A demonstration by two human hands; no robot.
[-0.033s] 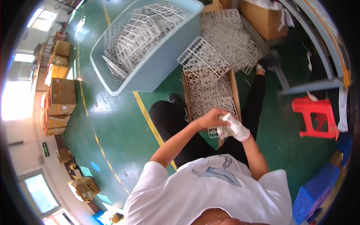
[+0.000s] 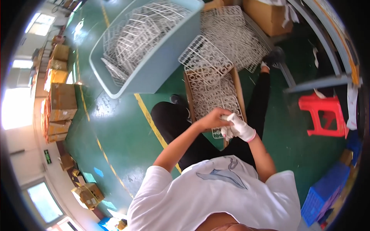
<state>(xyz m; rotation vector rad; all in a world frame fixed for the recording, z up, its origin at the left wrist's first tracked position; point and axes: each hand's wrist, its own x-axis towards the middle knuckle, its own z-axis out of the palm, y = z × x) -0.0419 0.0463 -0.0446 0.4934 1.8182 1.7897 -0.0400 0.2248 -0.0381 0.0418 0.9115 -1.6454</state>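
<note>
My left hand (image 2: pixel 212 118) is bare. Its fingers are closed on the white glove (image 2: pixel 241 127) at the fingertip end. That glove, with a pink cuff edge, covers my right hand (image 2: pixel 243 131). A bunched bit of white cloth (image 2: pixel 226 133) hangs below the meeting fingers; whether it is a second glove or curled glove fingers I cannot tell. The right fingers look bent, and what they hold is hidden. Under both hands, between my legs, stands an open cardboard box (image 2: pixel 241 92) filled with white plastic lattice frames (image 2: pixel 214 96) with rings.
A pale blue tub (image 2: pixel 169 50) full of white grids stands ahead left. More lattice sheets (image 2: pixel 231 34) lie beyond the box. A red stool (image 2: pixel 325 115) and grey metal frame (image 2: pixel 320 88) are on the right, with a blue crate (image 2: pixel 323 192) nearer. Cartons (image 2: pixel 61 102) line the left wall.
The whole view has shifted slightly, so things sit a little up and left. My hands stay together over the box, with the left still on the glove.
</note>
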